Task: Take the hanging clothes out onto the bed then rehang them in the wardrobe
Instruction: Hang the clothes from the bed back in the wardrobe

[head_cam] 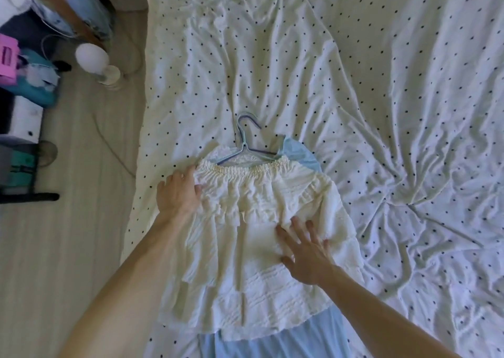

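Left hand (178, 191) grips cream skirt (253, 262) waistband — right hand (306, 254) flat on it.

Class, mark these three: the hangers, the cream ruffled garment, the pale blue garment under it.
hangers (244, 148): head view, where neck meets arms.
cream ruffled garment (259, 194): head view, gathered upper panel.
pale blue garment (302, 154): head view, exposed shoulder.
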Tool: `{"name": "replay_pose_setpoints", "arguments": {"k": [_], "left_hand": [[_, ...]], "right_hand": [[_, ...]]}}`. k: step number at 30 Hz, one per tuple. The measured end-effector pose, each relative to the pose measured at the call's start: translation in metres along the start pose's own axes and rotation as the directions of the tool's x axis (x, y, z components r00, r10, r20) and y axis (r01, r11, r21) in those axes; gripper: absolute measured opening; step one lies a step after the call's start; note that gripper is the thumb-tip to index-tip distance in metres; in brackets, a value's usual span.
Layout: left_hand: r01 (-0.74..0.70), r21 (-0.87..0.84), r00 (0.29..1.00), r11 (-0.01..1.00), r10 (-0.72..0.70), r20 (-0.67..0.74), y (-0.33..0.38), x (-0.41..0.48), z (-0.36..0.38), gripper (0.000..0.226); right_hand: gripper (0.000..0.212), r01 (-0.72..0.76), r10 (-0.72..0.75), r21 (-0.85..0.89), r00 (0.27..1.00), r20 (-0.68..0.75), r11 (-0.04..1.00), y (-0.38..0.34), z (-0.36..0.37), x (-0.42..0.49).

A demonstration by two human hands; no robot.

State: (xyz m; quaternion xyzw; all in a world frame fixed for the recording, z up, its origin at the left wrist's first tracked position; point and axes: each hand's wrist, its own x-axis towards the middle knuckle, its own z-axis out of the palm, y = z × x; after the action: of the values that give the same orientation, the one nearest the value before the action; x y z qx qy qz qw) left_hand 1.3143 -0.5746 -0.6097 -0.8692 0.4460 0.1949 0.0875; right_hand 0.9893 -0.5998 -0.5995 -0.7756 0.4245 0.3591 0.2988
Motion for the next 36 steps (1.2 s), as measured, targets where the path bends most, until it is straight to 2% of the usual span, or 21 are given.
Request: {"name": "replay_pose_setpoints", "arguments": {"k": [2,6,8,10,12,15,18,19,21,24,28,32,36], "left_hand": [[-0.002,0.001,0.999,1.0,0.002,-0.051,0.002,-0.011,-0.005,0.039],[0.039,-0.117,0.999,0.992,-0.04,-0.013,0.005,-0.038,-0.024,0.034],[0.045,-0.23,0.998,0.972,-0.034,0.053,0.008,-0.057,-0.039,0.03],[0.043,-0.305,0.984,0.951,0.012,0.176,0.012,-0.08,-0.054,0.024],[0.002,-0.342,0.957,0.94,0.098,0.274,0.02,-0.112,-0.066,0.022],[-0.11,-0.345,0.907,0.932,0.236,0.348,0.04,-0.173,-0.074,0.026],[-0.144,-0.435,0.829,0.889,0.348,0.438,0.076,-0.241,-0.077,0.023],[-0.151,-0.451,0.812,0.879,0.371,0.451,0.088,-0.262,-0.077,0.021],[-0.18,-0.48,0.801,0.859,0.411,0.436,0.116,-0.307,-0.079,0.021],[-0.231,-0.492,0.788,0.839,0.458,0.411,0.152,-0.358,-0.08,0.021],[-0.371,-0.463,0.725,0.805,0.562,0.398,0.212,-0.426,-0.095,0.031],[-0.527,-0.422,0.622,0.738,0.673,0.4,0.29,-0.487,-0.108,0.034],[-0.646,-0.415,0.42,0.64,0.753,0.507,0.369,-0.537,-0.114,0.044]], "right_hand": [[0.07,0.003,-0.003,0.0,0.999,0.034,1.0,0.0,-0.006,-0.004],[0.062,-0.01,0.004,0.119,0.999,0.048,0.993,-0.004,-0.022,-0.028],[0.061,-0.028,0.02,0.248,0.999,0.036,0.968,-0.01,-0.027,-0.049],[0.059,-0.028,0.021,0.399,1.0,0.022,0.917,-0.018,-0.032,-0.075],[0.055,-0.012,0.015,0.548,1.0,-0.001,0.836,-0.024,-0.036,-0.105],[0.052,0.007,0.04,0.733,0.998,-0.047,0.68,-0.03,-0.033,-0.151],[0.043,0.007,0.048,0.916,0.998,-0.029,0.401,-0.027,-0.029,-0.198],[0.035,0.011,0.047,0.936,0.998,-0.03,0.353,-0.023,-0.027,-0.213],[0.024,0.046,0.072,0.931,0.994,-0.078,0.362,-0.005,-0.019,-0.245],[0.024,0.101,0.115,0.891,0.979,-0.169,0.443,0.03,-0.002,-0.284],[0.011,0.164,0.14,0.9,0.961,-0.239,0.404,0.091,0.023,-0.353],[0.01,0.237,0.239,0.911,0.915,-0.326,0.336,0.161,0.049,-0.425],[0.01,0.274,0.387,0.863,0.806,-0.447,0.425,0.241,0.084,-0.502]]}}
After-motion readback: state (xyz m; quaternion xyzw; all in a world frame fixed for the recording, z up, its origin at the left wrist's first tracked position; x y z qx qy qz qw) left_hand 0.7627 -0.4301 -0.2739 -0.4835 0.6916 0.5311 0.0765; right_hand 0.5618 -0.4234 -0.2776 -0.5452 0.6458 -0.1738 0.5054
